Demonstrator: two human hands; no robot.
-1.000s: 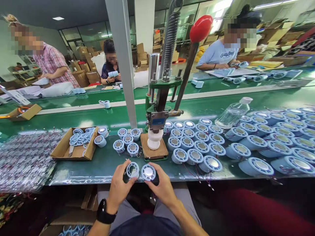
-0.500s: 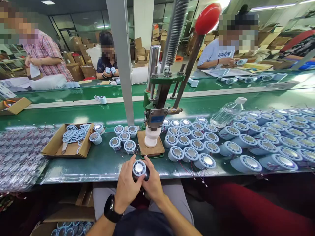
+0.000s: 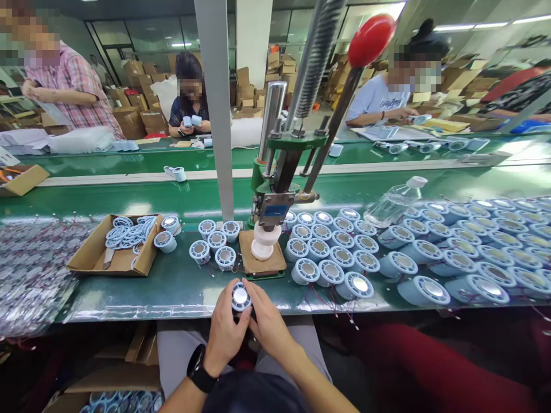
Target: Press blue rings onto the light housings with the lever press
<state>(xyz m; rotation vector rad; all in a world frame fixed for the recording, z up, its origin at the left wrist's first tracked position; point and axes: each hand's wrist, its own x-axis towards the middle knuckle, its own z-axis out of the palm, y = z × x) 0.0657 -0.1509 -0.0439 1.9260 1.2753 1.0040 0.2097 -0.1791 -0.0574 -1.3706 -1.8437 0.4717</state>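
Note:
A round light-blue housing (image 3: 241, 296) with a shiny metal disc on top is held between both hands at the bench's front edge. My left hand (image 3: 227, 324) wraps its left side, thumb near the rim. Fingers of my right hand (image 3: 266, 321) curl round its right side and top edge. Just beyond stands a hand press (image 3: 275, 209) with a red knob and a white round head over a brown pad (image 3: 280, 261). Several similar housings (image 3: 215, 240) stand left of the press, and many more (image 3: 342, 256) with thin wires stand to its right.
A cardboard box (image 3: 146, 261) of light-blue rings sits left on the green bench (image 3: 150, 298), beside wired parts in plastic (image 3: 34, 269). A clear bottle (image 3: 394, 201) lies tilted among housings at right. A grey post (image 3: 217, 115) rises behind. People work across the bench.
My right hand has closed in further over the top of the housing, and both hands have shifted slightly. The view has moved a little. Across the bench, the person at left has moved their arms.

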